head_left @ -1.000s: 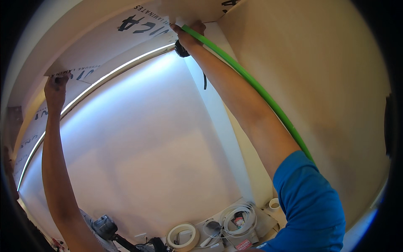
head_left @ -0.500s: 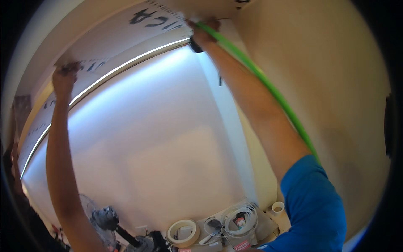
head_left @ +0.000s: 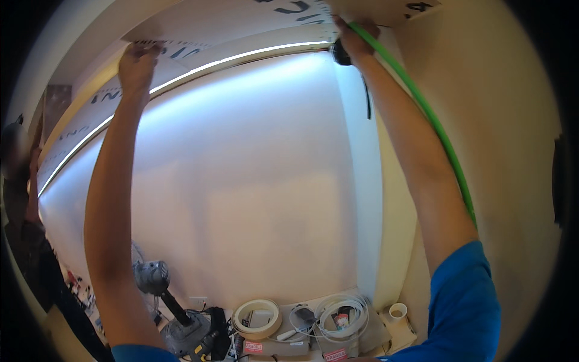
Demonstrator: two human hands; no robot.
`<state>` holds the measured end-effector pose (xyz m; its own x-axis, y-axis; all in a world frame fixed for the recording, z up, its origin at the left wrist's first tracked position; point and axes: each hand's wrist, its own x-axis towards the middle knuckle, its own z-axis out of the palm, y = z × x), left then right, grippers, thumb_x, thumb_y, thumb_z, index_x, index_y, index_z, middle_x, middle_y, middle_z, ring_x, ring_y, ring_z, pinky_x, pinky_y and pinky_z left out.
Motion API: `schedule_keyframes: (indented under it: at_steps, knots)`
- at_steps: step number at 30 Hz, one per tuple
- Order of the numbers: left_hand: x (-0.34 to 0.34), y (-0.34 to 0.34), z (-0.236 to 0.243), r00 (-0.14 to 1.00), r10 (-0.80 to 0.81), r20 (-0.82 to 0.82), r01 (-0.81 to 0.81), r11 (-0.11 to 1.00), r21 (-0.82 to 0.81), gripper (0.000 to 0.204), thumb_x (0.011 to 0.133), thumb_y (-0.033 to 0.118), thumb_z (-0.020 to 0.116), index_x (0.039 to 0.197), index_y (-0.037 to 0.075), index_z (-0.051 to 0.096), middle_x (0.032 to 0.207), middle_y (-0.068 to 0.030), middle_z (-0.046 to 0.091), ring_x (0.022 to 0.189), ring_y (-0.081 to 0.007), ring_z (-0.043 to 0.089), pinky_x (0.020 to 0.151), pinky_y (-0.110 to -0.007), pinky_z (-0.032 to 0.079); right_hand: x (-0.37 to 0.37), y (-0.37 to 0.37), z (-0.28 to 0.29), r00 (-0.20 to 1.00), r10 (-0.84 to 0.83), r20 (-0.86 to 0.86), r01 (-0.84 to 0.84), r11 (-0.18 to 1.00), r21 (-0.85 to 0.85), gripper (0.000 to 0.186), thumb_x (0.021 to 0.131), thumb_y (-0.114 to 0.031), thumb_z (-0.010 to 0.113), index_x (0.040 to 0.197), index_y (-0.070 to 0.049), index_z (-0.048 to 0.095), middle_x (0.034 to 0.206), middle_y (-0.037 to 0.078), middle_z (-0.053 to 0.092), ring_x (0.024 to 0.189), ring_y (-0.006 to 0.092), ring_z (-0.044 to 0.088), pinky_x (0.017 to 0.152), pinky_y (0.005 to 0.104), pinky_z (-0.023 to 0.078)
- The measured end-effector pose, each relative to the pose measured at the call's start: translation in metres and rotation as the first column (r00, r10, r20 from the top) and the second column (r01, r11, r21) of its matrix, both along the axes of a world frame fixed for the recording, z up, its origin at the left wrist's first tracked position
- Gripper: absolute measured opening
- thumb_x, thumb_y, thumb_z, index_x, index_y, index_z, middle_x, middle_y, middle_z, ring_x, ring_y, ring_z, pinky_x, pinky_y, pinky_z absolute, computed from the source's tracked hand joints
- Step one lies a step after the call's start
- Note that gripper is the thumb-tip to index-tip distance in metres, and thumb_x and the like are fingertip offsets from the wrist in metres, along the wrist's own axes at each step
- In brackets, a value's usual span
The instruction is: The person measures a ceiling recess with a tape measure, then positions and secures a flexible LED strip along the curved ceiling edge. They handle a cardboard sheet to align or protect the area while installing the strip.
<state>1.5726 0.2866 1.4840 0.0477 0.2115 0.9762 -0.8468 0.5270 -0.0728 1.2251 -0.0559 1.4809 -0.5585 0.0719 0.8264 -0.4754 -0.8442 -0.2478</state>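
Observation:
Both my arms are raised overhead toward a long white panel with dark lettering, below the ceiling. My left hand is closed at the panel's near edge, fingers bent around it. At the panel's right end, my right hand is curled around something mostly hidden. A bright green hose runs from its palm down along the outside of my forearm. Just beneath that hand, a black rounded part shows; whether it belongs to a held tool I cannot tell. Under the panel glows a white light strip.
Below stand a grey fan, a tape roll, a coil of clear tubing on boxes and a paper cup. Another person is at the far left. A black cable hangs near the right corner.
The view has swung left, so the scene sits further right. Both hands remain up at the panel in much the same places.

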Motion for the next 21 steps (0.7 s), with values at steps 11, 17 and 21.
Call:
schedule_keyframes:
  at_steps: [11, 17, 21]
  knots:
    - [-0.008, -0.005, -0.002, 0.994, 0.106, -0.020, -0.107, 0.994, -0.034, 0.040, 0.083, 0.028, 0.087, 0.102, -0.002, 0.067, 0.086, -0.0059, 0.066, 0.075, -0.0144, 0.060, 0.071, -0.029, 0.049, 0.007, 0.002, -0.005, 0.931, 0.363, 0.035, -0.363, 0.932, -0.012, 0.068, 0.076, -0.054, 0.086, 0.100, 0.006, 0.067, 0.102, 0.022, 0.072, 0.097, 0.0321, 0.070, 0.090, 0.0418, 0.053]
    - [0.016, 0.005, 0.004, 0.990, 0.140, -0.026, -0.141, 0.990, -0.007, 0.035, 0.084, 0.026, 0.086, 0.099, -0.001, 0.069, 0.085, -0.0059, 0.067, 0.074, -0.0138, 0.060, 0.072, -0.029, 0.050, 0.006, 0.006, -0.003, 0.930, 0.364, -0.048, -0.367, 0.920, -0.139, 0.065, 0.078, -0.052, 0.086, 0.099, 0.006, 0.066, 0.099, 0.021, 0.073, 0.095, 0.0292, 0.070, 0.088, 0.0424, 0.054]
    - [0.012, 0.002, -0.003, 0.990, 0.142, -0.010, -0.142, 0.990, 0.005, 0.032, 0.092, 0.025, 0.078, 0.107, -0.002, 0.071, 0.090, -0.0079, 0.071, 0.084, -0.0132, 0.069, 0.076, -0.027, 0.055, 0.005, 0.007, -0.013, 0.903, 0.420, -0.094, -0.419, 0.908, 0.033, 0.070, 0.083, -0.056, 0.080, 0.111, 0.007, 0.063, 0.104, 0.022, 0.071, 0.097, 0.0286, 0.070, 0.087, 0.0411, 0.054]
